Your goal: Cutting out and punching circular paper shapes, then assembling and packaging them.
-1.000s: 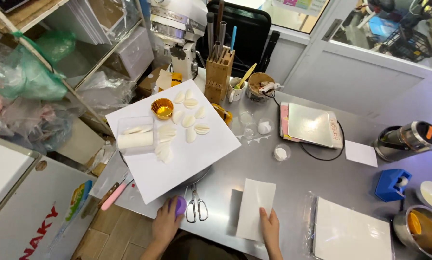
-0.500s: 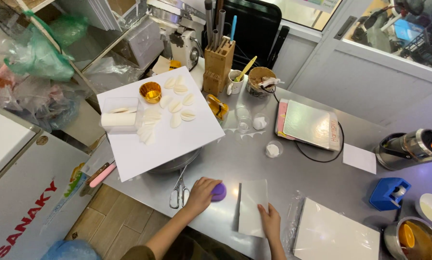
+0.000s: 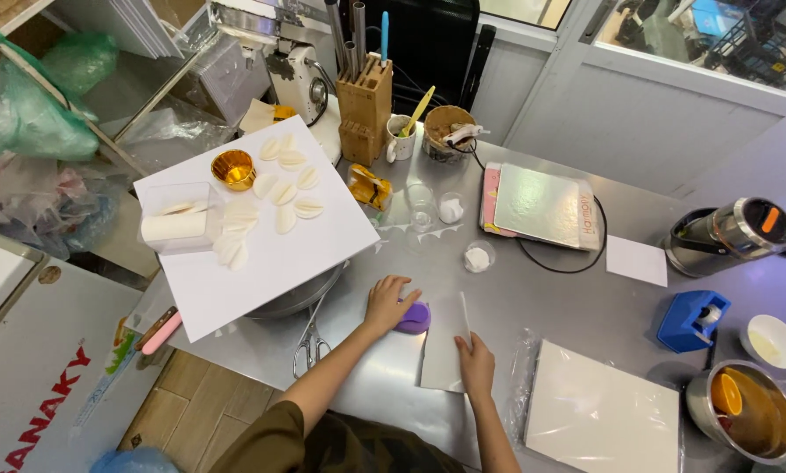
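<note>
Left hand (image 3: pixel 387 302) has brought purple punch (image 3: pixel 415 317) against white paper (image 3: pixel 444 343)

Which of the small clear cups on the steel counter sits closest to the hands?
The small clear cup with white powder, standing alone just above the left hand and its purple punch. The other two cups stand farther back, near the knife block.

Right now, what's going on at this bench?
A person works at a steel table. The left hand presses a purple punch at the edge of a white sheet, and the right hand pins the sheet's lower corner. Scissors lie left of it. A white board with cut petals sits further left.
</note>
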